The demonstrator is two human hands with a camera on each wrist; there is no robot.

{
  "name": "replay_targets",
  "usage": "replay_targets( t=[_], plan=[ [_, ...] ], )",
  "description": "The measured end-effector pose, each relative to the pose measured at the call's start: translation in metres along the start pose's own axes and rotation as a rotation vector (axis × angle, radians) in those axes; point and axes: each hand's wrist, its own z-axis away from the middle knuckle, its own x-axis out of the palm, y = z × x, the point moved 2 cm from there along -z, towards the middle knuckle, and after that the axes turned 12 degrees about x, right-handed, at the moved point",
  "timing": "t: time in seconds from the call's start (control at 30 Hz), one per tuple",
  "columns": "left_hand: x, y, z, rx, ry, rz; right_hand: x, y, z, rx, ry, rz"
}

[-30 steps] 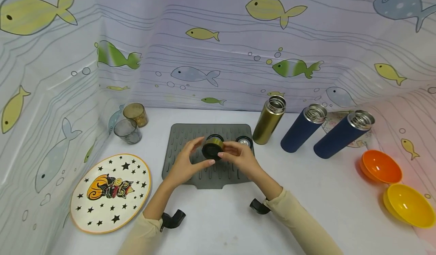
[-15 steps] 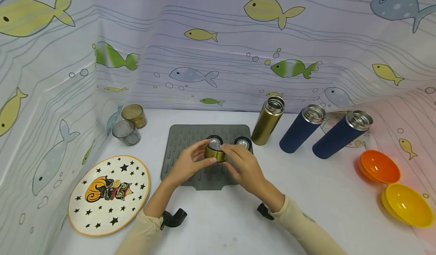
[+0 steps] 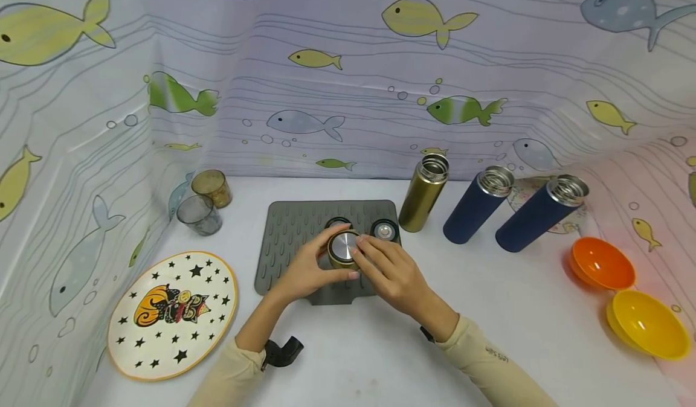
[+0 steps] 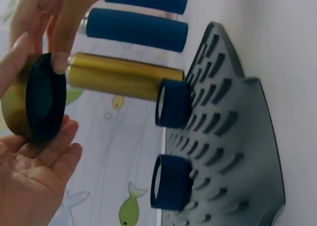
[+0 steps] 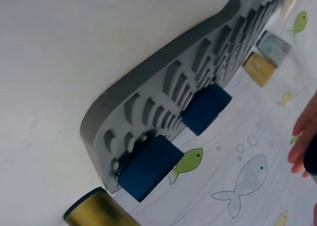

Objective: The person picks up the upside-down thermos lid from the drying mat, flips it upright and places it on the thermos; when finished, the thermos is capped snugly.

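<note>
Both hands hold a gold bottle lid [image 3: 344, 247] over the grey drying mat [image 3: 293, 238]. Its round silver top faces up in the head view; the left wrist view shows the dark hollow underside of the lid [image 4: 45, 99]. My left hand [image 3: 304, 271] grips the lid from the left, thumb at the front. From the right, my right hand [image 3: 394, 271] has its fingertips on the lid's edge and top. Two blue lids [image 4: 174, 103] stand on the mat behind; the head view shows one lid [image 3: 384, 230] fully and the other partly hidden.
Right of the mat stand an uncapped gold bottle [image 3: 424, 192] and two uncapped blue bottles [image 3: 478, 205]. Farther right are an orange bowl [image 3: 602, 263] and a yellow bowl [image 3: 647, 325]. At left are two glass cups [image 3: 200, 215] and an oval plate [image 3: 173, 349].
The gold lid has turned over: its dark underside faced the head camera a second ago, now its silver top does. It has come slightly nearer, and the right fingers have shifted over its top.
</note>
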Motion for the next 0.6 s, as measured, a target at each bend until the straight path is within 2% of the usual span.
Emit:
replay_targets(
  t=[0.1,0.17,0.23,0.37,0.5,0.6],
  plan=[
    [0.005,0.001,-0.004,0.022,0.031,-0.014,-0.003,0.002,0.001,0.010,0.002,0.004],
    [0.007,0.002,-0.008,0.044,0.052,-0.033,-0.004,0.006,0.002,0.064,-0.001,-0.002],
    [0.010,0.002,-0.014,0.056,0.074,-0.052,-0.005,0.013,0.004,0.156,0.009,-0.017],
    [0.012,0.007,-0.032,0.076,0.106,-0.081,-0.007,0.034,0.003,0.438,0.095,-0.070],
    [0.014,0.012,-0.053,0.083,0.115,-0.102,-0.005,0.062,-0.001,0.797,0.199,-0.113],
    [0.017,0.014,-0.071,0.072,0.114,-0.104,0.001,0.085,-0.002,1.066,0.233,-0.150]
  ],
)
